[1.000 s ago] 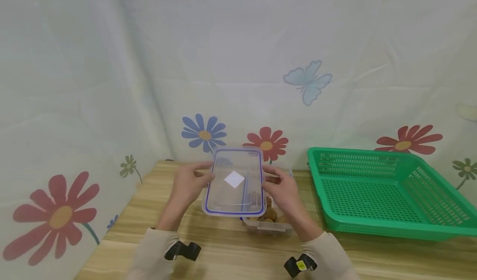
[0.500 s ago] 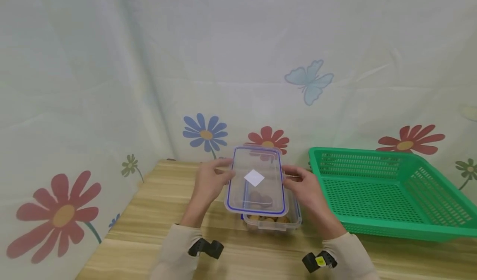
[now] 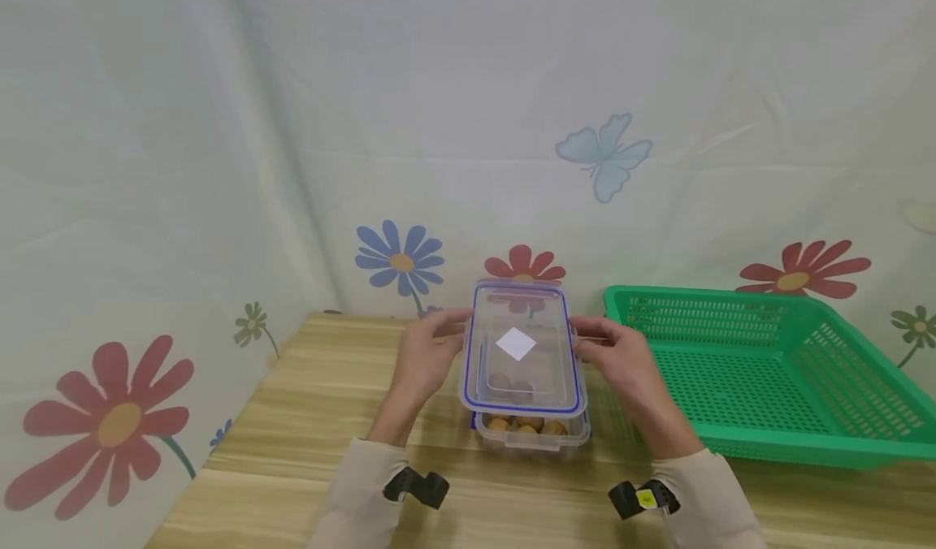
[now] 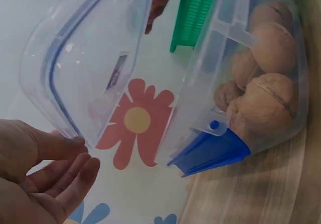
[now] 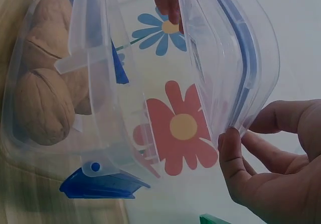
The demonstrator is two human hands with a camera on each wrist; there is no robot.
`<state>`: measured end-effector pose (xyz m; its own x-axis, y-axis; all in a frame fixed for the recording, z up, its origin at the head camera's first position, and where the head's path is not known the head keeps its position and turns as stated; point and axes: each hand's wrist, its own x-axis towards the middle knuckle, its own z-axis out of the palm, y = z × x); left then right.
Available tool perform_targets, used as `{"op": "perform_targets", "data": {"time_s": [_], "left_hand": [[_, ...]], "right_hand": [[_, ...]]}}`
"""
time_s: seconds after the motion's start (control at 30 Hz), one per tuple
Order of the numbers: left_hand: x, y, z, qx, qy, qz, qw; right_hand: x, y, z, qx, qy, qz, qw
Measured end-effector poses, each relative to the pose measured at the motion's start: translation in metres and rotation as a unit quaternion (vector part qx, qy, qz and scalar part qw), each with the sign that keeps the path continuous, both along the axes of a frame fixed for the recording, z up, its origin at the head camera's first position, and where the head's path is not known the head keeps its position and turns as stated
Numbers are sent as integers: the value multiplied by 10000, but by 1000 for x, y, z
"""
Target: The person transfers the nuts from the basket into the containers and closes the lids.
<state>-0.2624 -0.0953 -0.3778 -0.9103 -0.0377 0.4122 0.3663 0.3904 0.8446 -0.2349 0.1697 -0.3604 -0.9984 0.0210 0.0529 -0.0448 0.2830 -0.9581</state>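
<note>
Item: clear lid (image 3: 522, 350), rectangular, blue seal round the rim, white square label at centre. It is held in the air by its two long edges, just above the clear container (image 3: 531, 434), and is tilted, the far end raised. The container's near wall is seen below the lid's near edge; lid and container are not closed together.

Left hand (image 3: 426, 362): placed at 9 o'clock of the lid. The lid's left rim is pinched between thumb and fingers (image 4: 80, 176), which are curled lightly about the edge. In the left wrist view the rim is seen lying against the fingertips, the palm kept apart from the lid.

Right hand (image 3: 623, 360): placed at 3 o'clock of the lid. The right rim is pinched likewise; in the right wrist view the thumb (image 5: 231, 159) is pressed to the rim's outer edge, the other fingers being set behind it.

Container: set on the wooden bench (image 3: 307, 419), near its middle. Walnuts (image 3: 528, 425) are held inside, heaped toward the near end. A blue latch (image 4: 210, 151) is hinged open at one end wall.

Other entries: green basket (image 3: 768, 370), perforated, set on the bench at 3 o'clock of the container, apart from it. Flowered curtain (image 3: 402, 261) hung behind at 12 o'clock.
</note>
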Motion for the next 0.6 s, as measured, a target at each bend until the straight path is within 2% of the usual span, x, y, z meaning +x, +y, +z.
{"op": "perform_targets", "data": {"time_s": [0.17,0.27,0.6], "left_hand": [[0,-1,-5,-197,586,-36,9981],[0,0,-6,-224,767,-11,9968],[-1,3,-7,-259,865,136,9958]], "right_hand": [[2,3,1,-36,55,14,10000],[3,3,3,-98,34,-39,9999],[6,5,7,-398,247,-46,9989]]}}
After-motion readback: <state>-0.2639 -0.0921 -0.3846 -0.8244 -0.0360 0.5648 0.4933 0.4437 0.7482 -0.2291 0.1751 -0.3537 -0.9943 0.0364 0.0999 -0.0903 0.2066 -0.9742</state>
